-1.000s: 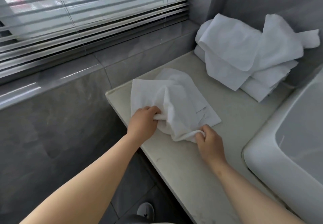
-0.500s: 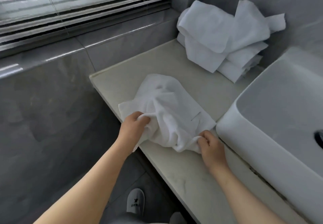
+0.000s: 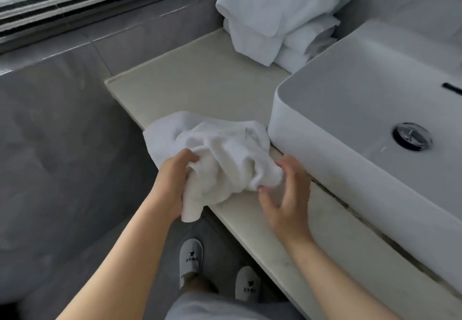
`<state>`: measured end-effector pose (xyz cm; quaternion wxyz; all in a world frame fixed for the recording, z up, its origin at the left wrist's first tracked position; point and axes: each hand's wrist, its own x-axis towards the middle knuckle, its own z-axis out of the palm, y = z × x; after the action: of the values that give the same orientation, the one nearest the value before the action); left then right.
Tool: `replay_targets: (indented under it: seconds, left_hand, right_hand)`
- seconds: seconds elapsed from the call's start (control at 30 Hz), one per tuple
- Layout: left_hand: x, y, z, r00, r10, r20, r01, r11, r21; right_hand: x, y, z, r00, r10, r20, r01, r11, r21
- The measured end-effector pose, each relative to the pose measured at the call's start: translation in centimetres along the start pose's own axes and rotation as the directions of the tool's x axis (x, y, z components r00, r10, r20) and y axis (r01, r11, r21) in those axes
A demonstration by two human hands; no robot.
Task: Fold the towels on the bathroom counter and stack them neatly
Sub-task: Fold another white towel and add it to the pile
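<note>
I have the left hand (image 3: 172, 182) closed in a fist round a bunch of the crumpled white towel (image 3: 225, 154), fingers curled well into the cloth, with one end of it hanging down below the fist, off the front edge of the counter (image 3: 200, 82). The right hand (image 3: 285, 194) is loose: fingers spread and only slightly curved, thumb apart from them, cupped about the towel's right end without gripping it. From my view I cannot tell whether the fingertips touch the cloth. The towel lies rumpled at the near edge of the counter, its far corner just beside the front corner of the white basin (image 3: 350, 109). The pile of other towels (image 3: 280, 14) sits well apart at the back of the counter, against the wall, untidy and partly draped. Two white slippers (image 3: 191, 257) show on the floor below.
</note>
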<state>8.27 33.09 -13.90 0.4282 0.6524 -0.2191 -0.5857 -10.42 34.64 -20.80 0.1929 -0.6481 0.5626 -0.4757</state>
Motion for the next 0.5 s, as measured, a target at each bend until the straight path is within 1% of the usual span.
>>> replay_targets:
  seconds: [0.07,0.1,0.17,0.2,0.23,0.3,0.33,0.4,0.43,0.5]
  left_hand:
    - [-2.1,-0.7,1.1,0.999,-0.012,0.039,0.012,1.000,0.001]
    - [-3.0,-1.0,1.7,0.997,-0.020,0.071,0.020,1.000,0.007]
    - [-4.4,-1.4,2.7,0.990,-0.025,0.138,0.024,1.000,0.011]
    - [-4.9,-1.5,3.1,0.986,-0.023,0.164,0.021,1.000,0.015]
    - [-5.2,-1.6,3.4,0.982,-0.015,0.187,0.011,1.000,0.020]
    - [-5.5,-1.5,4.0,0.972,0.010,0.234,-0.022,0.999,0.050]
    - [-5.5,-1.3,4.4,0.964,0.032,0.263,-0.052,0.996,0.070]
    - [-5.4,-1.2,5.3,0.938,0.101,0.330,-0.140,0.986,0.094]
    - [-5.2,-1.4,5.8,0.922,0.136,0.361,-0.185,0.977,0.104]
    - [-5.2,-1.8,6.8,0.891,0.215,0.399,-0.280,0.953,0.112]
  right_hand:
    - [-0.7,-0.6,-0.6,0.988,-0.025,0.156,0.028,0.999,-0.016]
    - [-0.9,-1.0,-0.8,0.971,-0.027,0.236,0.025,1.000,0.011]
    - [-1.0,-1.8,-1.4,0.933,-0.004,0.361,-0.046,0.990,0.132]
    - [-0.9,-2.1,-1.8,0.920,0.032,0.391,-0.108,0.979,0.173]
    - [-1.1,-2.2,-2.2,0.914,0.081,0.398,-0.165,0.970,0.181]
    - [-1.7,-2.2,-3.2,0.920,0.166,0.355,-0.224,0.966,0.129]
    - [-1.9,-2.1,-3.6,0.923,0.200,0.330,-0.247,0.963,0.106]
    - [-2.1,-2.0,-4.4,0.910,0.295,0.293,-0.344,0.930,0.131]
    - [-2.2,-1.9,-4.7,0.890,0.367,0.269,-0.420,0.891,0.175]
    - [-2.4,-1.6,-5.4,0.813,0.532,0.238,-0.582,0.757,0.296]
